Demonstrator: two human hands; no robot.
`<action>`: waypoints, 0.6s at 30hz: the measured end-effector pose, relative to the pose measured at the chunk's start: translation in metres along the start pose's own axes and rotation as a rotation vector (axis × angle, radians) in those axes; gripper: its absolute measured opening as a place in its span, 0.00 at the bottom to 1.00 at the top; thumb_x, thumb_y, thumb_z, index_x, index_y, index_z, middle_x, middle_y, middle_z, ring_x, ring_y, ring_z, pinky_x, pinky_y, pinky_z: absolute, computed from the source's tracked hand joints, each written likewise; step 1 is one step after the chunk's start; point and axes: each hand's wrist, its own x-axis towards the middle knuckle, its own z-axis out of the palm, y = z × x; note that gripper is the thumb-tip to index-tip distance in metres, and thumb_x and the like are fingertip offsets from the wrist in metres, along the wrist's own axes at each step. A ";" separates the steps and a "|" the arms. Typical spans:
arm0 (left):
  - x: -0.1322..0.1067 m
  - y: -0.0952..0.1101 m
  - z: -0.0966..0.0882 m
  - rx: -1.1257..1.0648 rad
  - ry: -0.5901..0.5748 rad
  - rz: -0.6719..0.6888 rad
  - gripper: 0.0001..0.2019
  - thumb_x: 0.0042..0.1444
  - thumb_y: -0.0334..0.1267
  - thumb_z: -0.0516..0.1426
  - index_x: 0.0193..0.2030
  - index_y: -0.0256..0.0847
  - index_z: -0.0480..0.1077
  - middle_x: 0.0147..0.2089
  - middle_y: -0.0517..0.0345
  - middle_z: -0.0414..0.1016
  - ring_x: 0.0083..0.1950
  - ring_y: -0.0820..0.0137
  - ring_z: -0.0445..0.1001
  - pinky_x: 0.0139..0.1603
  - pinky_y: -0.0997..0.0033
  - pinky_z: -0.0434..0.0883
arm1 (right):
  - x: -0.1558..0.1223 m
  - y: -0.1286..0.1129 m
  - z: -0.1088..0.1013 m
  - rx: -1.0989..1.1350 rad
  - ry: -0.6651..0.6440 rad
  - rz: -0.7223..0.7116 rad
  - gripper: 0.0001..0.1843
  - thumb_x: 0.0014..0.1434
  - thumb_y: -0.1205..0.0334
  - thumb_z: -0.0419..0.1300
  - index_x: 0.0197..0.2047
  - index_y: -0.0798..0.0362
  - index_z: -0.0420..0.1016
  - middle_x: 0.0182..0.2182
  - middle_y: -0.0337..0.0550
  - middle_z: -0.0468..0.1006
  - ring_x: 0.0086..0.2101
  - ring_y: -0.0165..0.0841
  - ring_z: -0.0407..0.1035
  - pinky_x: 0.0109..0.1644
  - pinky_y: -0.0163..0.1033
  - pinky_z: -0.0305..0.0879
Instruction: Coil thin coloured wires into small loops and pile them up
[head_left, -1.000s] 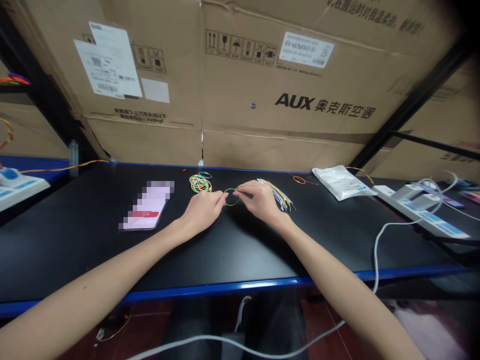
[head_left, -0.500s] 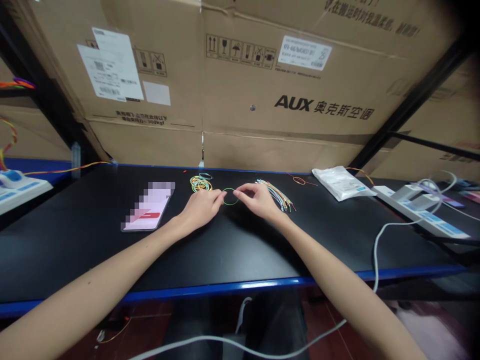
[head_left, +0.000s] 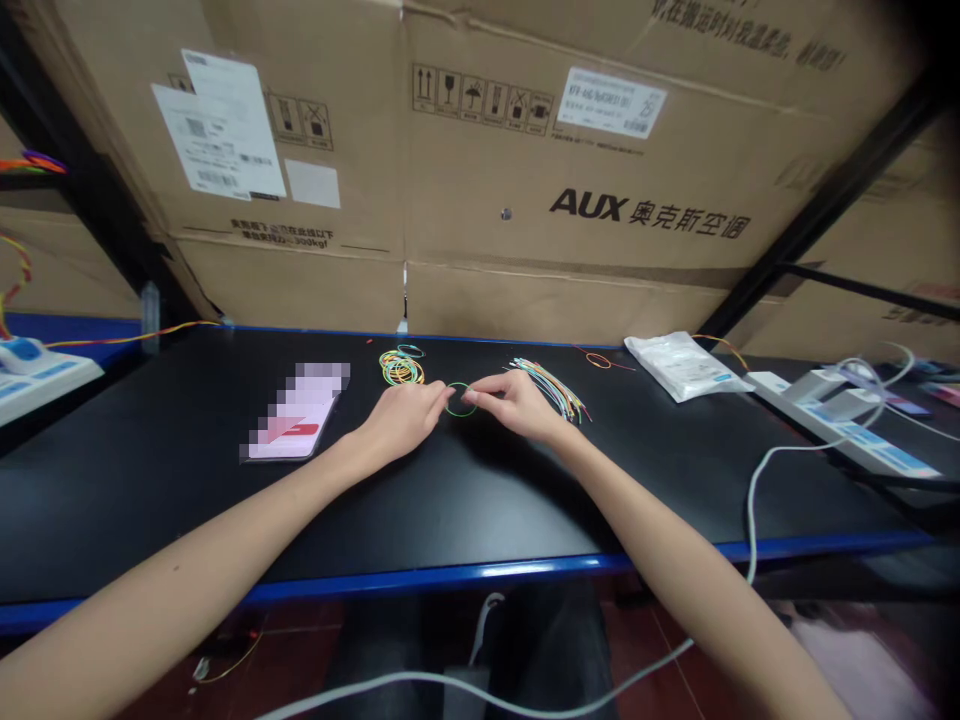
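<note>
Head view looks down past two bare forearms at stacked cardboard boxes (head_left: 525, 150) printed with AUX branding, which stand behind a black table (head_left: 150, 520) with a blue edge. A white cable (head_left: 751, 510) drops over the table's front edge from a white power strip (head_left: 840, 425) at the right, and a second power strip (head_left: 37, 375) sits at the far left, with an orange-and-yellow wire (head_left: 135, 334) running from it along the back of the table. Left of the hands lies a phone (head_left: 296, 412), its screen pixelated, and to the right, near the back edge, lies a white packet (head_left: 682, 365). Between the phone and the hands is a heap of coiled wires (head_left: 400, 368) in yellow, green and orange. A loose bundle of straight colored wires (head_left: 551, 388) fans out just beyond the right hand (head_left: 517, 405), whose thumb and forefinger pinch together at the right side of a green wire loop (head_left: 461, 399). That loop lies low on the table between the two hands. The left hand (head_left: 401, 420) is loosely curled, its fingertips (head_left: 448, 392) at the loop's left side; whether they actually grip it, I cannot tell.
</note>
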 end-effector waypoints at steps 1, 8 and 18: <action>0.001 -0.001 0.000 0.004 -0.007 0.010 0.18 0.67 0.40 0.44 0.29 0.39 0.67 0.27 0.56 0.73 0.28 0.69 0.71 0.30 0.72 0.60 | 0.001 0.000 -0.001 0.126 -0.060 0.044 0.18 0.58 0.50 0.59 0.33 0.57 0.81 0.31 0.44 0.81 0.34 0.35 0.72 0.40 0.38 0.65; 0.002 -0.004 -0.001 0.062 0.021 0.015 0.18 0.67 0.41 0.43 0.30 0.39 0.67 0.28 0.54 0.73 0.30 0.67 0.72 0.30 0.71 0.60 | 0.003 0.004 0.002 0.042 -0.007 0.110 0.17 0.58 0.51 0.60 0.35 0.57 0.81 0.31 0.46 0.82 0.31 0.34 0.72 0.36 0.37 0.63; -0.003 0.006 0.005 0.018 -0.019 0.028 0.18 0.67 0.41 0.45 0.28 0.39 0.67 0.26 0.57 0.73 0.28 0.69 0.71 0.30 0.71 0.59 | 0.002 0.007 0.011 -0.481 0.177 -0.033 0.09 0.59 0.62 0.60 0.31 0.53 0.81 0.31 0.45 0.81 0.32 0.34 0.71 0.37 0.37 0.60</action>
